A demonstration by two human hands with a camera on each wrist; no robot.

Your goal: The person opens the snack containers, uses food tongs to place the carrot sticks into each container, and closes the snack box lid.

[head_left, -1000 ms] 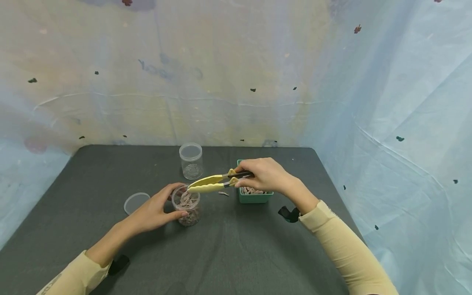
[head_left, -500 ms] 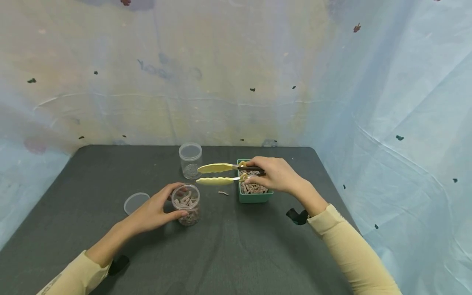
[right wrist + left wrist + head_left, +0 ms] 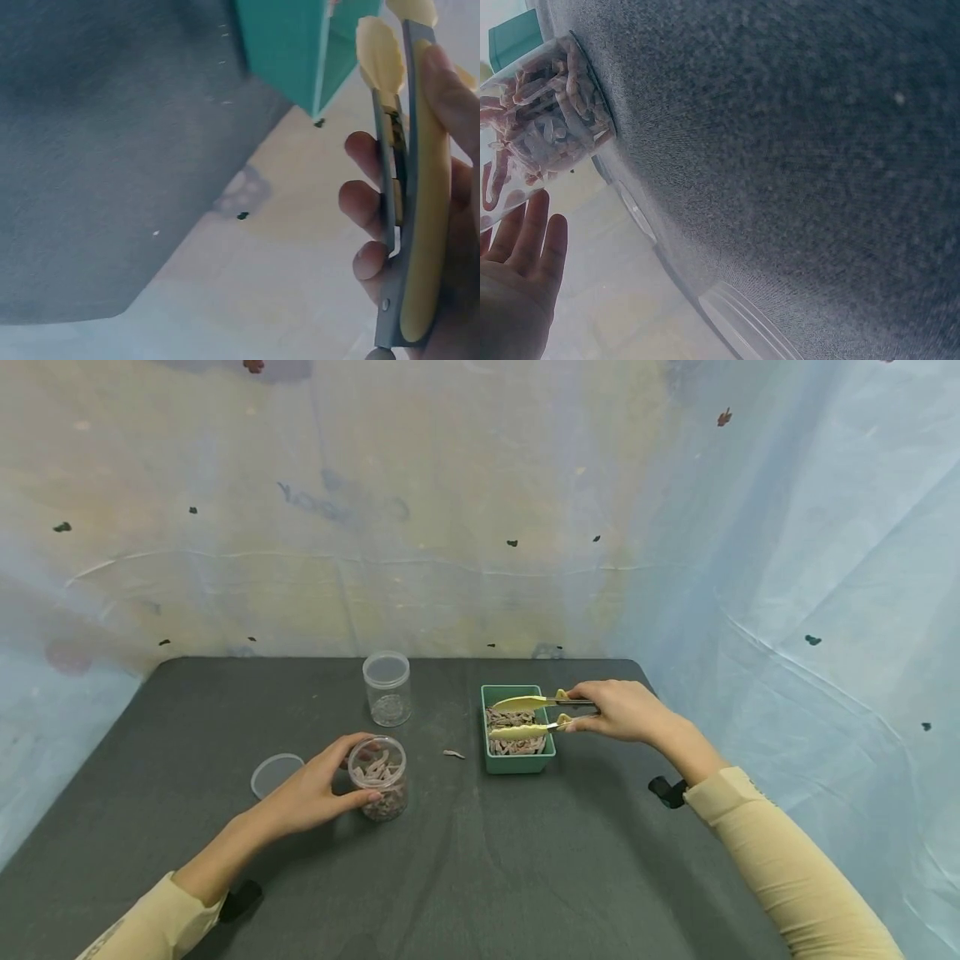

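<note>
Nearest on the dark bench (image 3: 465, 877), the left hand (image 3: 318, 789) has fingers and thumb clamped round an upright clear jar (image 3: 386, 800) holding brownish strips. A round translucent lid (image 3: 272, 768) lies beside that hand; one loose strip (image 3: 453, 754) lies right of the jar. Beyond, the right hand (image 3: 622, 710) has its fingers clamped on yellow-tipped tongs (image 3: 522, 703), their tips parted over a green tub (image 3: 521, 766) of strips. Farther back stands a second clear jar (image 3: 388, 695).

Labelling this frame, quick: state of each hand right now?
Left hand: holding the clear jar, thumb and fingers on either side.
Right hand: gripping the yellow tongs, whose tips are apart.
</note>
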